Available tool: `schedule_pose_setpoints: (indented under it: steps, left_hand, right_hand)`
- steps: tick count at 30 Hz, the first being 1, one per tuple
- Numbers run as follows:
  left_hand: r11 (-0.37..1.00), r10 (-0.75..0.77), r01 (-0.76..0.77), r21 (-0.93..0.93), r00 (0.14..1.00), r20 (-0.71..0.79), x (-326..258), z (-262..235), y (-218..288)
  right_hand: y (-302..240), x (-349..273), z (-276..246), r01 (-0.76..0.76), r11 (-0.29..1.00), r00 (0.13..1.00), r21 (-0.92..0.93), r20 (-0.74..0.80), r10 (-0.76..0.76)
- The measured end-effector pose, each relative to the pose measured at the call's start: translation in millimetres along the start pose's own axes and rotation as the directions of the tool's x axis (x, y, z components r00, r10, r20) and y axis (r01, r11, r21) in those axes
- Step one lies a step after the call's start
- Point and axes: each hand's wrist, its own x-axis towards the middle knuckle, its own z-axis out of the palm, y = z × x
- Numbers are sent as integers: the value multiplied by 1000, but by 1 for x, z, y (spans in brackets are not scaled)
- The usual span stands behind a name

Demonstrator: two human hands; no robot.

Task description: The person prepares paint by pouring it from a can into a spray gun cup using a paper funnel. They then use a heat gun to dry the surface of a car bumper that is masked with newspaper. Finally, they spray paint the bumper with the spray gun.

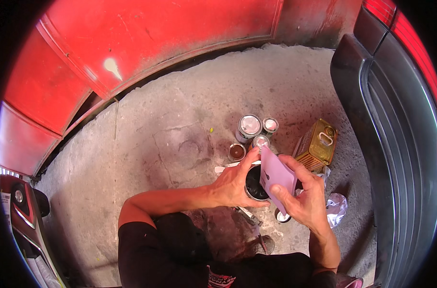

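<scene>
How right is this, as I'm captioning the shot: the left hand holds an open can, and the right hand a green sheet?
The colour is wrong: the head view shows a pink sheet in the right hand. The left hand does hold an open can.

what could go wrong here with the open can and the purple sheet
If the left hand loosens around the side of the open can, the can could tip or drop. The purple sheet, held by the right hand over the can's mouth, might slip in and pick up the dark contents. A careless swing might also knock the small can just beyond the hands.
</scene>
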Motion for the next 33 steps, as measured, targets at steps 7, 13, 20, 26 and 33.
schedule_pose_setpoints:
  steps: [7, 13, 20, 26, 33]
  left_hand:
    - [998, 49, -53, 40, 995, 87, 2, -7, 5]
    - [993, 64, -55, -104, 994, 88, -5, -3, -13]
    - [999, 29, -24, -41, 993, 116, -6, -8, -7]
    - [996, 93, -93, 4, 996, 10, -1, -2, -2]
    - [1000, 14, -13, -20, 998, 66, -5, -2, -5]
  right_hand:
    - [-7, -1, 1, 204, 979, 968, -17, 150, -200]
    - [-3, -5, 3, 52, 993, 985, 102, 158, -68]
    - [-12, -11, 6, 293, 954, 953, -58, 94, -287]
    - [-4, -7, 6, 223, 974, 970, -30, 107, -219]
    - [-1, -5, 5, 104, 995, 993, -13, 54, -103]
